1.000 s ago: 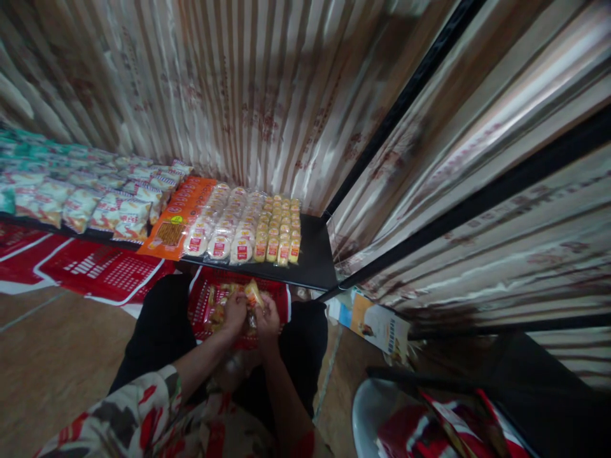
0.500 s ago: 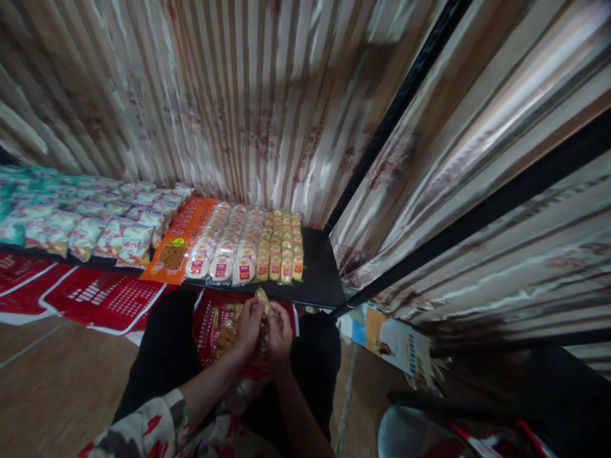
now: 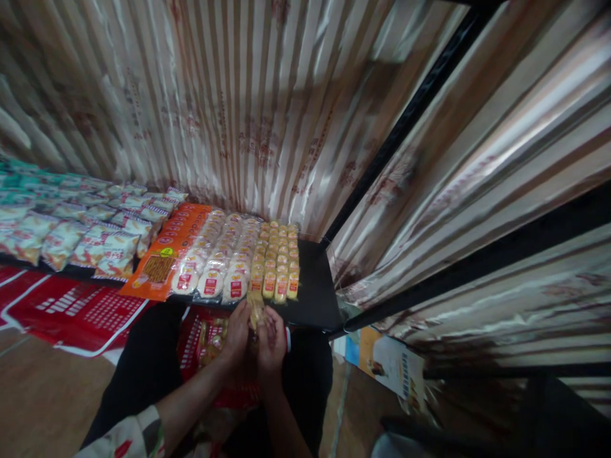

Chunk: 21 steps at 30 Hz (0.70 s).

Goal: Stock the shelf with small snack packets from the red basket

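My left hand [image 3: 236, 334] and my right hand [image 3: 271, 337] are pressed together around a small yellow snack packet [image 3: 256, 310], which sticks up between them at the front edge of a black shelf [image 3: 312, 296]. Both hands have their fingers closed on it. Just beyond them, rows of small yellow packets [image 3: 279, 261] lie on the shelf beside rows of round white-and-red packets [image 3: 217, 257]. Under my hands a red basket [image 3: 203, 343] rests on my lap with more snack packets inside.
Orange packs [image 3: 167, 251] and white-and-red bags [image 3: 76, 232] fill the shelf to the left. A striped curtain [image 3: 248, 102] hangs behind, with a black frame post [image 3: 401, 133] at the right. Red basket-like panels [image 3: 71, 312] lie on the wooden floor; a printed carton [image 3: 389, 366] sits at the lower right.
Both hands have risen from the basket on my lap toward the shelf's front edge, carrying the yellow packet up with them. The view has shifted slightly.
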### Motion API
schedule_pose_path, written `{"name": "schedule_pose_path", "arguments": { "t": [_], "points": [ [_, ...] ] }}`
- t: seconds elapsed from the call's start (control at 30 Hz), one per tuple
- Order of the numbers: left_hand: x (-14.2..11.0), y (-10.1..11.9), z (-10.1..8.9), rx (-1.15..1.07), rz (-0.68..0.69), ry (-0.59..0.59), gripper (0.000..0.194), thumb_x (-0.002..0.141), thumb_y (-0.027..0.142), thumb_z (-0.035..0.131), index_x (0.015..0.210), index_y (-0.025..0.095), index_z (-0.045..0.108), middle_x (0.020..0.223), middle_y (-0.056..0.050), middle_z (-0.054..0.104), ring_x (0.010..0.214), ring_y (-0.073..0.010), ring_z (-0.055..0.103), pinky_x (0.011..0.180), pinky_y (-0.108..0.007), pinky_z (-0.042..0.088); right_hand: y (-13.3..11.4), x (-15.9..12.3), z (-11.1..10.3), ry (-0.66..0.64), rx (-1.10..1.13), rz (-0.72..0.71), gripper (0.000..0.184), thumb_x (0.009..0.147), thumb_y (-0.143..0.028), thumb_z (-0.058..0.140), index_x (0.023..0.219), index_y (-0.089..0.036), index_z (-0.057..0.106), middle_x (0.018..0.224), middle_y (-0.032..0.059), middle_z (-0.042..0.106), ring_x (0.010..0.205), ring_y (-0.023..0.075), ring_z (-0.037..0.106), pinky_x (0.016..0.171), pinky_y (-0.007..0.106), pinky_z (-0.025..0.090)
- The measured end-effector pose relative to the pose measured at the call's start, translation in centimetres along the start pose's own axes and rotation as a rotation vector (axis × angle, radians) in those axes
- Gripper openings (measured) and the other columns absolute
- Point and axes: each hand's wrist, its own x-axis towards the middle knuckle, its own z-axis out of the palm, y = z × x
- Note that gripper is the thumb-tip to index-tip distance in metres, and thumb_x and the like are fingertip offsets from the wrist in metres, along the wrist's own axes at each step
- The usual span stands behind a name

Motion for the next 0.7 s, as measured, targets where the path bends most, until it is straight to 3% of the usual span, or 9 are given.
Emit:
{"name": "schedule_pose_path", "arguments": {
  "t": [0.17,0.4,0.53,0.7],
  "points": [
    [0.8,-0.8,0.3,0.031,-0.055,0.053,0.025,0.071,0.039,0.063,0.083,0.017,0.068,0.098,-0.009,0.072,0.105,-0.0243,0.062,0.094,-0.033,0.047,0.0,0.7,-0.7,-0.023,-0.133,-0.175,0.029,0.083,-0.036,0.055,0.105,-0.017,0.061,0.11,0.0121,0.064,0.105,0.0213,0.062,0.09,0.036,0.051],
    [1.8,-1.0,1.2,0.018,-0.115,0.049,0.023,0.071,0.036,0.063,0.084,0.017,0.067,0.1,-0.01,0.071,0.108,-0.0264,0.06,0.1,-0.038,0.042,-0.3,1.9,-1.6,-0.018,-0.241,-0.323,0.023,0.087,-0.032,0.051,0.099,-0.018,0.064,0.109,0.0112,0.064,0.105,0.021,0.061,0.091,0.038,0.05],
    [1.5,-0.8,2.0,-0.004,-0.098,0.051,0.017,0.068,0.034,0.065,0.076,0.019,0.065,0.098,-0.01,0.07,0.11,-0.0275,0.058,0.097,-0.037,0.044,-1.0,2.5,-2.1,-0.004,-0.294,-0.326,0.021,0.087,-0.029,0.051,0.1,-0.019,0.064,0.108,0.0107,0.064,0.104,0.0206,0.061,0.091,0.038,0.05],
    [0.7,0.0,4.1,-0.072,-0.058,-0.089,0.024,0.067,0.039,0.063,0.082,0.02,0.063,0.087,-0.007,0.068,0.091,-0.0236,0.063,0.08,-0.032,0.051,-2.1,3.3,-3.4,0.03,-0.348,-0.345,0.022,0.088,-0.029,0.051,0.105,-0.02,0.063,0.111,0.0109,0.063,0.106,0.0204,0.061,0.09,0.036,0.051]
  ]
}}
